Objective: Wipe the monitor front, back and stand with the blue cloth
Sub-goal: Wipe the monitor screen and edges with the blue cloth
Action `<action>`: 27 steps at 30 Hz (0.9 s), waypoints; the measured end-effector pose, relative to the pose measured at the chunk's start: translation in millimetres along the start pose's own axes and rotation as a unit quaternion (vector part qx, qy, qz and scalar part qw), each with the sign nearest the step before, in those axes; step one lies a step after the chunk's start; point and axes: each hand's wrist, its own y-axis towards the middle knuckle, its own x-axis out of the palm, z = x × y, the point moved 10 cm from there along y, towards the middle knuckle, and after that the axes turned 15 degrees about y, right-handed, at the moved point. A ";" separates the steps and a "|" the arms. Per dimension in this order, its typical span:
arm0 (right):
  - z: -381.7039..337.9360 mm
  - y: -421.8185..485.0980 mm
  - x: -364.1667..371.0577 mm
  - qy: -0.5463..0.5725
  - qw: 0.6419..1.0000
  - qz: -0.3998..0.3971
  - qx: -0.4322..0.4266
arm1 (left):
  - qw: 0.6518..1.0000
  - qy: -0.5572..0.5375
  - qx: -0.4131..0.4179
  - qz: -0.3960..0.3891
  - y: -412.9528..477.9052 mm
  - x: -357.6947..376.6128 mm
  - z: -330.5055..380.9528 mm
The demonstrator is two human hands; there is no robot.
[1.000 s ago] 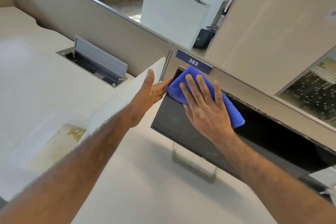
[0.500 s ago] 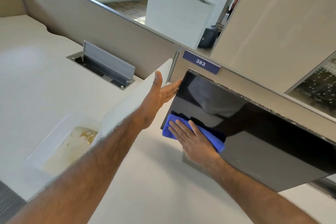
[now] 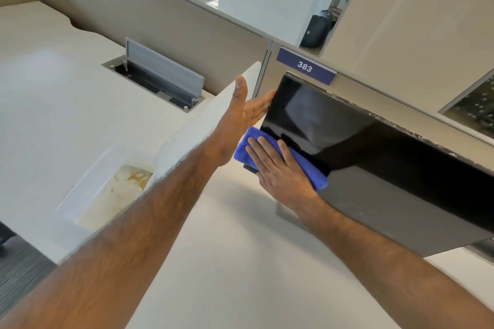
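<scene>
Glossy black flat monitor (image 3: 374,157) may be tipped if pressed hard: right hand (image 3: 280,171) lies flat on folded blue cloth (image 3: 307,165); left hand (image 3: 246,117), open, braces its edge.

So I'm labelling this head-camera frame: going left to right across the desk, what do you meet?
Open cable hatch → left hand steadying the monitor's edge → right hand pressing the blue cloth → monitor screen.

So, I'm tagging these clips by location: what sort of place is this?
Most likely an open-plan office: a numbered desk sign on a partition, a monitor, a desktop cable hatch.
</scene>
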 end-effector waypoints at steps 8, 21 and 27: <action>-24.3 -38.9 37.6 -0.048 0.990 -0.114 -0.065 | 1.000 0.012 0.013 0.000 1.3 2.3 -4.0; 12.9 -153.4 31.8 -0.070 0.974 -0.182 -0.118 | 0.999 0.034 0.020 -0.009 -4.0 2.1 0.7; 34.3 -194.3 15.8 -0.124 0.955 -0.202 -0.180 | 0.999 0.034 0.002 0.005 -7.6 0.2 -1.3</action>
